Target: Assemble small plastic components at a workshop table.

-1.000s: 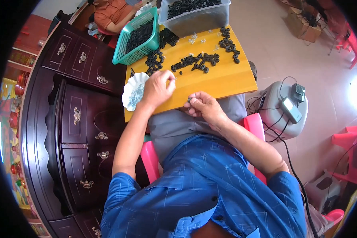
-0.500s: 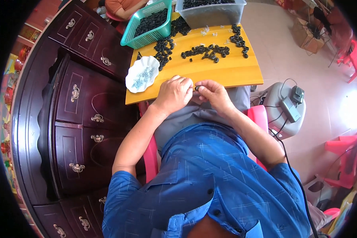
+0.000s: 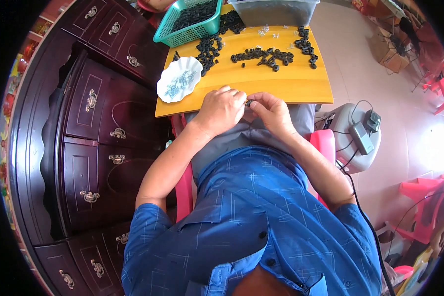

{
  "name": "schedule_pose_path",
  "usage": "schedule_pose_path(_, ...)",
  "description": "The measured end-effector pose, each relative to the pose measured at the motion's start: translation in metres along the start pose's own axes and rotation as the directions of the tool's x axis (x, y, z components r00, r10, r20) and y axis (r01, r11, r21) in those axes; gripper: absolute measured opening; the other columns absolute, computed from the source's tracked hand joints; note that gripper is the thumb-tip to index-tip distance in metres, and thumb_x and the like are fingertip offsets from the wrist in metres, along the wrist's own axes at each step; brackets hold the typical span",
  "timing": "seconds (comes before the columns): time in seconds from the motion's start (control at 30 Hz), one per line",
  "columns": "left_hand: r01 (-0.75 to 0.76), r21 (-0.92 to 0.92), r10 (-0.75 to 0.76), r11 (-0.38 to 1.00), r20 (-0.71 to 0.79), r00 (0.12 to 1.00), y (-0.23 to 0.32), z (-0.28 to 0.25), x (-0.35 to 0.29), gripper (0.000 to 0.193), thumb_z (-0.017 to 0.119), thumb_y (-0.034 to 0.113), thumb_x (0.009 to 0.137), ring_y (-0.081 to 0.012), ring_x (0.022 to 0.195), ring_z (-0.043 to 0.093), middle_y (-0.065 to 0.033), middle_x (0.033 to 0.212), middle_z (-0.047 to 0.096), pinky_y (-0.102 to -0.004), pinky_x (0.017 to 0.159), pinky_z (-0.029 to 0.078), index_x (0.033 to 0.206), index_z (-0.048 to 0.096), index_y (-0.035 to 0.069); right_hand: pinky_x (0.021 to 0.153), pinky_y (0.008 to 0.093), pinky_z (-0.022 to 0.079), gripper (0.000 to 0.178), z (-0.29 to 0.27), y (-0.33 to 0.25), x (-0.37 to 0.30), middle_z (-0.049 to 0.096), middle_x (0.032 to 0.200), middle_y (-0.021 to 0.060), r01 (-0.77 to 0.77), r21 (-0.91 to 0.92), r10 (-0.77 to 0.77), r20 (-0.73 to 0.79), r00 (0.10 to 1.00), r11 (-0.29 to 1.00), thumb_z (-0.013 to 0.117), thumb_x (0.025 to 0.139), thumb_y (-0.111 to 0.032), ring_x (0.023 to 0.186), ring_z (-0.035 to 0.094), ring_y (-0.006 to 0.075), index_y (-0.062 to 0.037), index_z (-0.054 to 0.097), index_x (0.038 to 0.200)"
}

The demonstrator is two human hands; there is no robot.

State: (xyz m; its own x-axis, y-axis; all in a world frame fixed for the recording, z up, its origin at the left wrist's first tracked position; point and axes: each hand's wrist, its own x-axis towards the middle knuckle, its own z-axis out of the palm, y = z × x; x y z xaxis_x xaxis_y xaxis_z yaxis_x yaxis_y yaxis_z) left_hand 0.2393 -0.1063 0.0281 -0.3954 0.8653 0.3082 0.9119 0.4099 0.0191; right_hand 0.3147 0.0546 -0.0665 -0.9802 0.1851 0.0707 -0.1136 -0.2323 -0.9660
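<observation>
Over the near edge of the yellow board (image 3: 281, 89), both hands meet above my lap. My right hand (image 3: 274, 114) pinches a small black ring-shaped part (image 3: 249, 103) between thumb and fingertips. Right against it, my left hand (image 3: 220, 111) is closed with its back up, and whatever its fingers hold is hidden. Left of that hand lies a white scalloped dish (image 3: 186, 66) with many tiny clear bluish pieces (image 3: 177, 85) in it. Loose black ring-shaped parts (image 3: 269, 58) are spread across the middle of the board, with more in a strip (image 3: 208, 52) beyond the dish.
A green basket (image 3: 190, 33) of black parts and a clear plastic bin (image 3: 276, 14) stand at the far side. Small clear pieces (image 3: 265, 30) lie near the bin. A dark wooden cabinet (image 3: 91, 98) rises on the left. To the right stands a grey case (image 3: 355, 148) with cabled devices.
The view has shifted slightly, so the board and its contents sit higher. My hands have come closer together at the black part, with the right one still pinching it.
</observation>
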Motion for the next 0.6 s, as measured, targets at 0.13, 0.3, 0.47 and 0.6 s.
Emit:
schedule_pose_path(0.13, -0.003, 0.05, 0.001, 0.999, 0.034, 0.999, 0.0025, -0.0039, -0.0009, 0.011, 0.066, 0.015, 0.083, -0.0329, 0.082, 0.065, -0.012, 0.078, 0.067, -0.0455, 0.072, 0.054, 0.085, 0.061, 0.006, 0.076, 0.0241, 0.053, 0.021, 0.002, 0.0005, -0.002, 0.071, 0.096, 0.0037, -0.057, 0.037, 0.055, 0.035, 0.998, 0.998, 0.063, 0.099, -0.007, 0.085, 0.064, 0.0094, 0.0004, 0.067, 0.117)
schedule_pose_path(0.3, 0.009, 0.029, -0.01, 1.0, 0.054, 0.999, 0.0038, -0.0062, -0.0002, 0.012, 0.066, 0.016, 0.083, -0.0327, 0.082, 0.066, -0.0122, 0.078, 0.067, -0.0458, 0.072, 0.054, 0.084, 0.06, 0.006, 0.079, 0.0245, 0.053, 0.022, 0.0011, 0.004, -0.0004, 0.072, 0.097, 0.0042, -0.101, 0.151, 0.094, 0.056, 0.994, 0.983, 0.063, 0.099, -0.009, 0.087, 0.065, 0.0105, 0.0009, 0.066, 0.118)
schedule_pose_path(0.47, -0.007, -0.009, 0.007, 1.0, 0.012, 1.0, 0.0047, -0.0082, 0.0006, 0.009, 0.067, 0.013, 0.085, -0.0332, 0.08, 0.065, -0.0125, 0.079, 0.068, -0.0455, 0.072, 0.054, 0.085, 0.062, 0.005, 0.075, 0.0232, 0.053, 0.02, 0.0002, 0.0005, -0.0011, 0.072, 0.098, 0.0027, -0.123, 0.133, 0.114, 0.074, 0.991, 0.983, 0.064, 0.098, -0.011, 0.086, 0.064, 0.0086, -0.0027, 0.067, 0.116)
schedule_pose_path(0.6, 0.027, -0.306, -0.055, 0.952, -0.084, 0.995, 0.0003, -0.0069, 0.0021, 0.007, 0.069, 0.007, 0.087, -0.0277, 0.077, 0.068, -0.0125, 0.084, 0.071, -0.0374, 0.07, 0.054, 0.093, 0.069, 0.003, 0.076, 0.0216, 0.052, 0.02, -0.0029, -0.0033, 0.0012, 0.071, 0.102, 0.0011, -0.253, 0.327, 0.208, 0.165, 0.964, 0.911, 0.062, 0.101, -0.015, 0.082, 0.062, 0.0062, -0.0052, 0.066, 0.118)
